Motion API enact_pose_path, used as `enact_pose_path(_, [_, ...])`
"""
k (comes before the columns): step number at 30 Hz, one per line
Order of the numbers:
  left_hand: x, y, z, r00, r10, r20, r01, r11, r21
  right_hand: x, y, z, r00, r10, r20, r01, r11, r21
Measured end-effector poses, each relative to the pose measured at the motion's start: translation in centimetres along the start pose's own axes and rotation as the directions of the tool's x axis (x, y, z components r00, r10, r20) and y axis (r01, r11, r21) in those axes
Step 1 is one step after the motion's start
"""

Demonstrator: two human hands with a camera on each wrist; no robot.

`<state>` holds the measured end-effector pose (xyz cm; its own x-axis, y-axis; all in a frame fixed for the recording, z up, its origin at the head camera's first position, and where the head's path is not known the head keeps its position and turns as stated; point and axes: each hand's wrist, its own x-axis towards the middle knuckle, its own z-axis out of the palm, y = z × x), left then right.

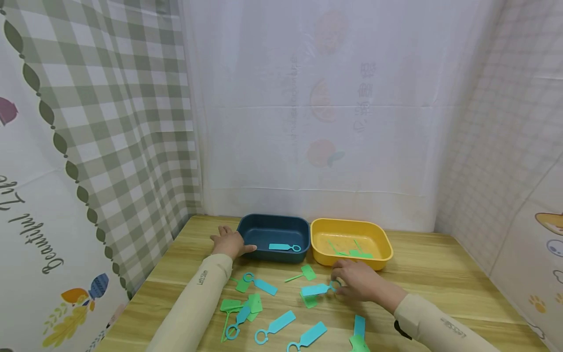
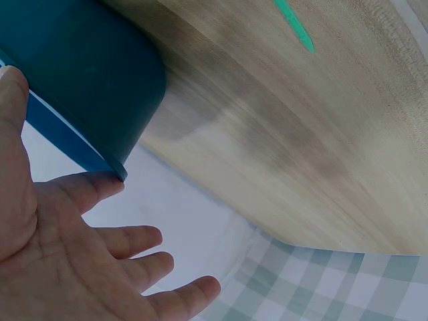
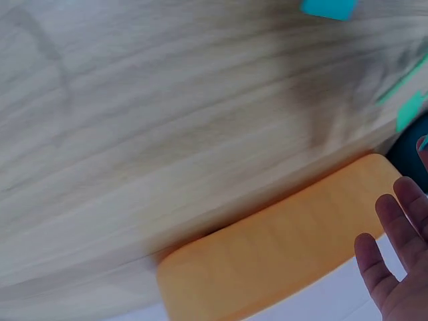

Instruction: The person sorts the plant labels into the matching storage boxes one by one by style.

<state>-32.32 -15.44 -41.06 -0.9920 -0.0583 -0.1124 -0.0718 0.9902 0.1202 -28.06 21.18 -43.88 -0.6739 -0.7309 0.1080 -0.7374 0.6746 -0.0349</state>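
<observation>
My right hand (image 1: 358, 281) is in front of the yellow tray and pinches a light-blue plastic ring tag (image 1: 314, 290) by its ring end. The tag's flat end points left, overlapping a green tag (image 1: 310, 300) in the head view. In the right wrist view, several fingers (image 3: 376, 262) extend beside the tray's wall, and the pinch is mostly out of frame. My left hand (image 1: 228, 243) is at the left end of the dark blue tray (image 1: 274, 256). Its fingers are spread, with thumb and index fingertip touching the tray's rim (image 2: 115, 168).
One blue ring tag (image 1: 281, 247) lies in the dark blue tray. Green tags (image 1: 358, 253) lie in the yellow tray (image 1: 347, 226) beside it. Several blue and green tags, including a blue one (image 1: 281, 322), are scattered over the wooden table (image 1: 422, 274). Cloth curtains (image 1: 145, 122) stand around the table.
</observation>
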Motion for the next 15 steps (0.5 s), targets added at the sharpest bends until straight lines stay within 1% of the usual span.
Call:
enact_pose_path(4, [0.0, 0.0, 0.0, 1.0, -0.002, 0.005, 0.002, 1.0, -0.004, 0.7, -0.4, -0.5, 0.999, 0.002, -0.052, -0.003, 1.0, -0.018])
enact_pose_path(9, [0.0, 0.1, 0.0, 1.0, -0.011, 0.012, 0.011, 1.0, -0.007, 1.5, -0.4, -0.7, 0.985, -0.035, -0.169, 0.025, 0.998, -0.059])
enact_pose_path(10, [-0.1, 0.1, 0.0, 1.0, -0.014, 0.013, 0.014, 1.0, -0.009, 1.7, -0.5, -0.7, 0.982, -0.032, -0.185, 0.021, 0.998, -0.058])
enact_pose_path(12, [-0.2, 0.1, -0.1, 1.0, -0.019, 0.014, 0.019, 1.0, -0.014, 2.1, -0.6, -1.1, 0.981, -0.009, -0.196, -0.001, 0.999, -0.049])
enact_pose_path(15, [-0.3, 0.1, -0.2, 1.0, -0.02, 0.009, 0.02, 1.0, -0.019, 2.8, -0.7, -1.4, 0.979, 0.058, -0.194, -0.068, 0.996, -0.049])
